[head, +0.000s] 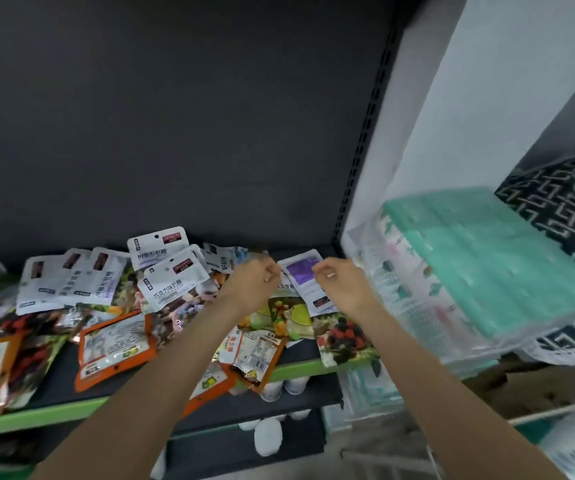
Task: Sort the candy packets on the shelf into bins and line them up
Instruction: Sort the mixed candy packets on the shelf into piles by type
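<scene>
The job has hardly begun. The candy packets lie in a big messy heap on the dark shelf with the green front edge (71, 412). They are not in rows. Many lie on top of each other and point all sorts of ways. I can see no bins anywhere, so nothing looks sorted yet.

At the back of the heap lie the white packets with small dark red labels (161, 268). They lean on each other like fallen cards. Nearer the front lie the flat orange-edged packets with clear windows (116, 344), and one of them sticks out past the shelf edge. On the right lies a colourful packet with pictures of red and dark berries (343, 336).

The left hand (255, 280) and the right hand (343, 284) are both up at the back right of the heap. Each grip is curled, with finger and thumb pinched together. Between them is a white packet with a purple square on it (301, 275). The right hand seems to be pinching its edge. I cannot tell if the left hand pinches that packet or another one, because the picture is blurry there.

Almost everything is left to do. The packets need sorting by kind, putting into bins and lining up neatly.

To the right, past a white wall, is a blurry mint-green pack in clear plastic wrap (480, 261).
</scene>
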